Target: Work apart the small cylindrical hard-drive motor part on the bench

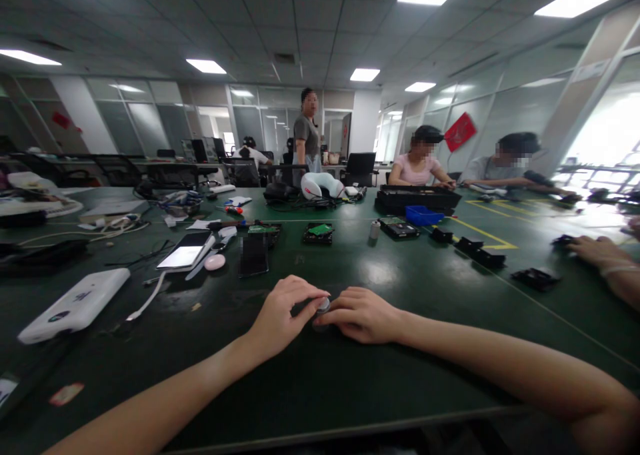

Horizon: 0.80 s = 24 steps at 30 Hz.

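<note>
My left hand and my right hand meet just above the green tabletop. Between their fingertips is a small silvery round piece, its exact kind too small to tell. The left thumb and forefinger pinch it from the left. From the right, my other thumb and fingertips close on its side and lower edge. Part of the piece is covered by the fingers. Beyond the hands lie a hard drive with a green circuit board, a dark phone-like slab and a small grey cylinder.
Left on the table are a white device, a bright-screened device and a pink round object. A blue tray and black parts lie to the right. A co-worker's hand reaches in; others sit opposite.
</note>
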Motion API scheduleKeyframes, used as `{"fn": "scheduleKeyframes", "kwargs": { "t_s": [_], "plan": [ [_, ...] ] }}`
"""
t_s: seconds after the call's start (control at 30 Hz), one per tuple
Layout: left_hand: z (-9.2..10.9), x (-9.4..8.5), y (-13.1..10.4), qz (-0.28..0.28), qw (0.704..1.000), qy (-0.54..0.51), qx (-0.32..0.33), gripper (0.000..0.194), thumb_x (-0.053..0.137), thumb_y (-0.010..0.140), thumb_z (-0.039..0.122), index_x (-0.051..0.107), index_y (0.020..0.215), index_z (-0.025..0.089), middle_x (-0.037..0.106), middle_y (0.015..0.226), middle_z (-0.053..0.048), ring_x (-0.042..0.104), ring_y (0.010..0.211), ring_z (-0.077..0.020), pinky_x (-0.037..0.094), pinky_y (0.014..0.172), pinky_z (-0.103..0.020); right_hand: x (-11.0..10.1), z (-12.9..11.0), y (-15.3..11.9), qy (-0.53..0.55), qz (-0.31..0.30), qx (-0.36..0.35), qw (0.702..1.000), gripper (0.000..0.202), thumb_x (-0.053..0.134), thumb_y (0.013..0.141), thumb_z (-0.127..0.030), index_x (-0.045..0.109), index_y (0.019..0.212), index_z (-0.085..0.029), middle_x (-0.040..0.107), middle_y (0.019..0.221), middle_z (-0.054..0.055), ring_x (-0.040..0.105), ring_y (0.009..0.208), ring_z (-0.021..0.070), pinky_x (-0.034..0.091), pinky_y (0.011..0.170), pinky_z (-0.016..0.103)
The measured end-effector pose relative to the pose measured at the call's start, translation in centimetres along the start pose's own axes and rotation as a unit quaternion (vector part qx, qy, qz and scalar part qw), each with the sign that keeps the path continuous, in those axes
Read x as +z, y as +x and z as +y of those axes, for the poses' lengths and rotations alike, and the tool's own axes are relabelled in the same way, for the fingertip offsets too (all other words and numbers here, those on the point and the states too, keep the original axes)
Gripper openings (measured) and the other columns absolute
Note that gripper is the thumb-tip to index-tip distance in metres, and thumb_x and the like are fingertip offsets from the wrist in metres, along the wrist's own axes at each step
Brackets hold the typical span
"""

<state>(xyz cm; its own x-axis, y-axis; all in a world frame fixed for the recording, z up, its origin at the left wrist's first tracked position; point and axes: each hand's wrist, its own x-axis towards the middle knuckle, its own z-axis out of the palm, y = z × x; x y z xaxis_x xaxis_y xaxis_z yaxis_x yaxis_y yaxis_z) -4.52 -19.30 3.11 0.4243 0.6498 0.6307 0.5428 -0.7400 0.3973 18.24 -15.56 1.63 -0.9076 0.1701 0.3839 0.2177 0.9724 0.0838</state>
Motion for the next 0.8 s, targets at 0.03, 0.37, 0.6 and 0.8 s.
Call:
{"fn": "scheduleKeyframes", "kwargs": {
  "t_s": [0.03,0.37,0.6,0.8],
  "plan": [
    [0.0,-0.1,0.0,0.0,1.0,0.002,-0.004,0.016,0.059,0.089,0.024,0.069,0.101,0.026,0.07,0.095,-0.002,0.059,0.094,-0.0202,0.047,0.084,-0.036,0.0,0.0,0.0,0.0,0.0,0.001,1.0,0.042,0.046,0.089,-0.016,0.051,0.129,-0.025,0.066,0.105,0.005,0.055,0.086,0.0174,0.04,0.075,0.03],
    [1.1,-0.6,1.2,0.016,0.99,-0.083,-0.111,0.012,0.069,0.08,0.032,0.066,0.088,0.023,0.072,0.088,0.0,0.068,0.083,-0.0182,0.053,0.077,-0.031,-0.2,-0.1,-0.1,0.002,-0.016,0.012,1.0,0.042,0.044,0.09,-0.017,0.049,0.131,-0.027,0.065,0.108,0.004,0.055,0.088,0.0175,0.039,0.076,0.03],
    [-2.3,-4.8,2.1,0.078,0.984,-0.026,-0.157,0.024,0.069,0.078,0.041,0.057,0.08,0.021,0.072,0.08,0.0,0.071,0.08,-0.0199,0.051,0.072,-0.027,-0.1,0.0,-0.1,0.005,-0.028,0.018,0.999,0.042,0.044,0.091,-0.019,0.048,0.132,-0.028,0.065,0.104,0.005,0.055,0.087,0.0175,0.039,0.076,0.03],
    [-6.4,-3.9,0.9,-0.146,0.97,-0.069,-0.182,0.02,0.072,0.073,0.036,0.062,0.081,0.02,0.075,0.081,0.001,0.072,0.078,-0.02,0.05,0.074,-0.028,-0.1,-0.1,0.0,0.014,-0.029,0.024,0.999,0.042,0.045,0.091,-0.018,0.05,0.131,-0.028,0.065,0.104,0.005,0.055,0.087,0.0172,0.039,0.076,0.03]
  ]
}}
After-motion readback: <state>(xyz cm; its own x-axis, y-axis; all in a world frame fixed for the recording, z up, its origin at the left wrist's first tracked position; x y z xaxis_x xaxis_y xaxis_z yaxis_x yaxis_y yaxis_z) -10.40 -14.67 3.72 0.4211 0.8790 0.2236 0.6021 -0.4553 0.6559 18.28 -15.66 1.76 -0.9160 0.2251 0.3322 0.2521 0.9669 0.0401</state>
